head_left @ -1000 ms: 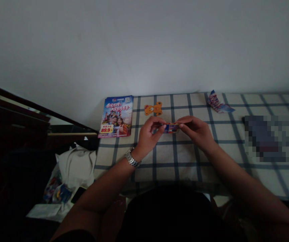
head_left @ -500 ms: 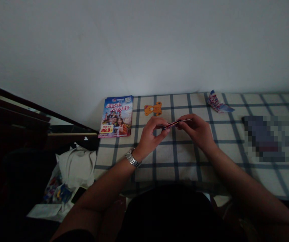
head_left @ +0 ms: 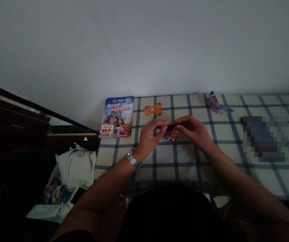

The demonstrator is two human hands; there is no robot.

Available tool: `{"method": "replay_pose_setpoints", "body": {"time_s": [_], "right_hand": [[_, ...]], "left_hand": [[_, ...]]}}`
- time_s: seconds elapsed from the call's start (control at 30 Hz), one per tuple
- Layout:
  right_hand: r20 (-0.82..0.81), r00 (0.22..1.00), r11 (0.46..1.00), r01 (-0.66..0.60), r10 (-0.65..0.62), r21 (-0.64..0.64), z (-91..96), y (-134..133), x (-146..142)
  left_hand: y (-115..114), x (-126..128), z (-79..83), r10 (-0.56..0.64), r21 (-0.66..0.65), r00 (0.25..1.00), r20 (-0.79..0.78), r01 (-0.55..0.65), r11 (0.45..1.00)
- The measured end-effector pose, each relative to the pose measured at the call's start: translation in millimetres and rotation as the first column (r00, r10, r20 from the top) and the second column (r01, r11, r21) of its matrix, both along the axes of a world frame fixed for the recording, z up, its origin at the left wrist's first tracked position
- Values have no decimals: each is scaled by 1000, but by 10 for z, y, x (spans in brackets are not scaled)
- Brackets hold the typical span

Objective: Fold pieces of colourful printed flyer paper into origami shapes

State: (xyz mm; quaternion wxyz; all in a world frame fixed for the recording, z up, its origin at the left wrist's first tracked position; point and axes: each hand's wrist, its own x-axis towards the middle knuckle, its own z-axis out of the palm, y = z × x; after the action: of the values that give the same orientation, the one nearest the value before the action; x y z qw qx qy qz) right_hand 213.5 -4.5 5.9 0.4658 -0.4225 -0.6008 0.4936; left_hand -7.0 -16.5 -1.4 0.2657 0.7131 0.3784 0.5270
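Note:
Both hands meet above the checked tablecloth (head_left: 184, 158). My left hand (head_left: 150, 134) and my right hand (head_left: 192, 129) pinch a small folded piece of printed paper (head_left: 171, 131) between fingertips; a red and white flap of it hangs down under the fingers. A metal watch (head_left: 133, 159) sits on my left wrist. An orange bear-shaped cutout (head_left: 153, 109) lies just beyond my left hand.
A colourful printed flyer (head_left: 116, 117) lies at the table's left corner. A folded scrap of printed paper (head_left: 217, 103) rests at the back right. A blurred dark object (head_left: 265, 137) lies to the right. White cloth and bags (head_left: 71, 171) are heaped left of the table.
The paper has been turned edge-on and folded over, so a flap now hangs below my fingers. Both hands stayed in about the same place.

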Motion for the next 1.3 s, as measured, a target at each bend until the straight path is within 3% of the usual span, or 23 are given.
{"method": "replay_pose_setpoints", "body": {"time_s": [0.23, 0.37, 0.67, 0.87, 1.1, 1.3], "right_hand": [[85, 993, 997, 77, -76, -9, -4, 3, -2], [182, 974, 991, 123, -132, 59, -21, -1, 13], [253, 950, 977, 148, -185, 156, 1, -13, 16], [339, 916, 952, 118, -213, 282, 0, -16, 16], [360, 898, 935, 132, -253, 329, 31, -36, -6], [325, 913, 938, 143, -249, 316, 52, -32, 4]], "left_hand": [[6, -3, 8, -6, 62, 1000, 13, 5, 998], [15, -8, -8, -69, 98, 997, -16, 71, 993], [5, -7, -26, -91, 118, 992, -86, 101, 988], [-9, 3, -3, -78, 107, 996, -48, 82, 991], [-7, 11, 5, -79, 113, 996, -40, 83, 990], [-24, 7, -16, -152, 99, 980, -129, 165, 981]]}}
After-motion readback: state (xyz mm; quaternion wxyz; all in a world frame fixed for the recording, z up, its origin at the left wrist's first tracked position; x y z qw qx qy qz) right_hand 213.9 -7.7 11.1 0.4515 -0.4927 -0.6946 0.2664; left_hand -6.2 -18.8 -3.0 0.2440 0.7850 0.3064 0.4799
